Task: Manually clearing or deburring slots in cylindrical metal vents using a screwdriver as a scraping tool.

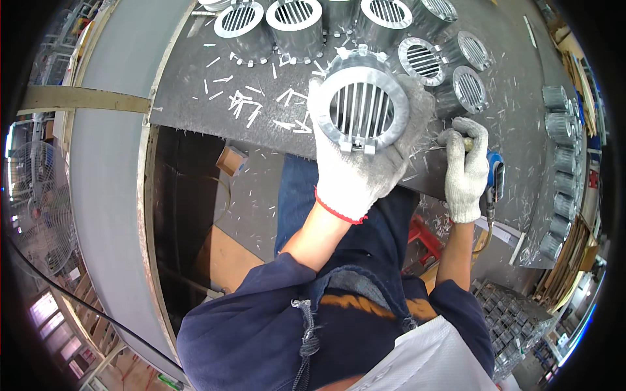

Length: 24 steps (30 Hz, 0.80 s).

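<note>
My left hand (365, 169), in a white knit glove with a red cuff, grips a round metal housing (328, 133) with a slatted grille in its face. The grille faces up toward me, and two small lugs stick out at its near rim. My right hand (466, 173), gloved as well, is closed round a small tool with a tan, brass-coloured end (468, 144); its tip is hard to make out. Against that hand's right side is a blue air tool (495, 174) with a hose. Several similar grille housings (240, 29) stand at the back of the dark bench (195, 104).
Thin white shavings (244, 104) litter the bench. More metal cylinders (565, 159) line its right side, beside stacked cardboard (570, 260). A grey panel (107, 195) runs along the left, near a fan (42, 202). Below are a red stool (425, 238) and a small open box (231, 160).
</note>
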Tool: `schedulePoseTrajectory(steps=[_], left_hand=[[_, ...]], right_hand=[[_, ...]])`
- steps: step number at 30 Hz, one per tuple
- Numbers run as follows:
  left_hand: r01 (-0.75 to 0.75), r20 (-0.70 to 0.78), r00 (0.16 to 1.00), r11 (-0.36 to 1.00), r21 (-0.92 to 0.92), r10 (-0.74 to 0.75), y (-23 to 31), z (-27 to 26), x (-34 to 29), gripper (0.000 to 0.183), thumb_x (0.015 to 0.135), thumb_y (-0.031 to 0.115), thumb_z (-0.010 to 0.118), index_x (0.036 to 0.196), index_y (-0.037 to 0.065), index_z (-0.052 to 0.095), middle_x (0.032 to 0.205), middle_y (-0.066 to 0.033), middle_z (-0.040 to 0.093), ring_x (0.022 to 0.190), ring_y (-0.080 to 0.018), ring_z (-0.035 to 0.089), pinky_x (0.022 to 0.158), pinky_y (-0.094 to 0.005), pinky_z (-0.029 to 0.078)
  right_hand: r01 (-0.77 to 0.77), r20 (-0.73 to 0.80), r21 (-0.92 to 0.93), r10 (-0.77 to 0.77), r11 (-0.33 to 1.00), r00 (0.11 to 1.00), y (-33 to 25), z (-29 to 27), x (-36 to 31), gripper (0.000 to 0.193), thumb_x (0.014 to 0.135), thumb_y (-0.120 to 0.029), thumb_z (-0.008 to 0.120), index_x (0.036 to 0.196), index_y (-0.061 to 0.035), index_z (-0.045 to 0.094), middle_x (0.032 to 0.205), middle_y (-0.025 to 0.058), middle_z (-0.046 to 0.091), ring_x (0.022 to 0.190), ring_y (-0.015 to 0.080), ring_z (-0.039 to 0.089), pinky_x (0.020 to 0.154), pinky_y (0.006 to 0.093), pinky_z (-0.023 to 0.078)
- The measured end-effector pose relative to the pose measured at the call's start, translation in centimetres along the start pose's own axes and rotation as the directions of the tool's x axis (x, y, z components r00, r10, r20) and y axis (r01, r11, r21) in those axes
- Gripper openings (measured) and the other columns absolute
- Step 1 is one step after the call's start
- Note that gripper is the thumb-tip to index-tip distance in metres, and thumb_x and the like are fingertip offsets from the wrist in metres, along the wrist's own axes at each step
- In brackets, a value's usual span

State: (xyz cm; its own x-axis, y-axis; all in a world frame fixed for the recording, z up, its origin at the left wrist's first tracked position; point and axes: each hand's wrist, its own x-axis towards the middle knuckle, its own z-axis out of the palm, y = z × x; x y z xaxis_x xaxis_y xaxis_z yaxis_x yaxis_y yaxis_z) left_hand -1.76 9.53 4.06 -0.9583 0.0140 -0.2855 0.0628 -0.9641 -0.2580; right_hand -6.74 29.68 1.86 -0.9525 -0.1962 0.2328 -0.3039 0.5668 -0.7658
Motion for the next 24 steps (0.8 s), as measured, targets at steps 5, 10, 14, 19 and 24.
schedulePoseTrajectory(steps=[5,10,14,19,24], left_hand=[[-0.057,-0.085,0.995,0.997,0.057,0.061,0.3,-0.3,-0.3,0.069,0.101,0.070,0.049,0.129,0.011,0.068,0.127,-0.0078,0.072,0.121,-0.0287,0.067,0.117,-0.0517,0.046],[-0.039,0.019,0.999,0.997,0.070,0.038,0.3,-0.8,-0.2,0.070,0.102,0.070,0.045,0.135,0.011,0.066,0.131,-0.0105,0.070,0.126,-0.0297,0.066,0.117,-0.0507,0.046],[0.014,0.118,0.993,1.000,-0.021,-0.011,0.1,-1.0,-0.2,0.077,0.100,0.074,0.046,0.142,0.012,0.061,0.133,-0.0141,0.069,0.126,-0.0337,0.065,0.116,-0.0515,0.048],[0.072,0.233,0.971,0.996,-0.048,-0.059,-0.2,-0.7,-0.4,0.079,0.098,0.076,0.048,0.145,0.013,0.058,0.138,-0.0138,0.065,0.127,-0.0343,0.063,0.116,-0.0533,0.046],[0.135,0.281,0.956,0.974,-0.179,-0.081,-0.5,0.2,-0.5,0.080,0.095,0.075,0.055,0.146,0.014,0.056,0.138,-0.0143,0.061,0.127,-0.0331,0.059,0.115,-0.0540,0.045]], right_hand=[[-0.112,0.015,0.167,0.111,0.980,0.994,0.0,0.1,-0.5,0.025,0.106,-0.009,0.062,0.130,-0.0027,0.060,0.110,0.0059,0.070,0.090,0.0119,0.066,0.085,0.0285,0.054],[-0.128,0.040,0.190,0.123,0.973,0.992,-0.6,-0.3,-0.8,0.026,0.106,-0.008,0.061,0.132,-0.0028,0.059,0.108,0.0056,0.069,0.081,0.0087,0.064,0.076,0.0255,0.053],[-0.166,0.063,0.184,0.157,0.969,0.986,-0.7,-0.6,-1.1,0.027,0.106,-0.007,0.061,0.132,-0.0017,0.059,0.107,0.0055,0.069,0.081,0.0080,0.063,0.076,0.0253,0.053],[-0.113,0.051,0.268,0.103,0.957,0.993,-1.5,-0.3,-1.3,0.022,0.110,-0.009,0.053,0.131,-0.0018,0.054,0.104,0.0105,0.071,0.075,0.0085,0.059,0.069,0.0237,0.049],[0.173,-0.240,0.509,-0.054,0.843,0.969,-4.0,-1.4,-0.7,0.021,0.114,-0.021,0.048,0.122,-0.0020,0.050,0.094,0.0163,0.072,0.065,0.0137,0.061,0.052,0.0241,0.046]])
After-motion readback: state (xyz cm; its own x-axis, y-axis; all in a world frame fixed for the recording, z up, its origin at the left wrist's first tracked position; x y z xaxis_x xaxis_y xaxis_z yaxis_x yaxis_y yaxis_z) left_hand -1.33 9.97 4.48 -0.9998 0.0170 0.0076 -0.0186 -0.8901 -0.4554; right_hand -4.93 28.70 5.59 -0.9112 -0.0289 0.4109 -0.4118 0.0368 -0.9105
